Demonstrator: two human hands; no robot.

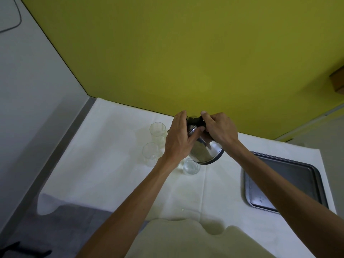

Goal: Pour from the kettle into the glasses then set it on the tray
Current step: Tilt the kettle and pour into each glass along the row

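Observation:
A shiny steel kettle (pixel 206 151) with a black handle hangs tilted to the left above the table. My right hand (pixel 219 131) grips its black handle. My left hand (pixel 178 138) presses flat against the kettle's side and lid, fingers fairly straight. The spout, mostly hidden behind my left hand, points toward a tall clear glass (pixel 158 132). A second clear glass (pixel 151 153) stands just in front of that one. A third, shorter glass (pixel 190 167) sits under the kettle's base. A grey metal tray (pixel 290 175) lies to the right.
A white cloth (pixel 104 164) covers the table, which meets a yellow-green wall (pixel 186 62) at the back. Water drops lie on the cloth near the front edge. A grey floor strip runs along the left side. A brown box corner shows at the far right.

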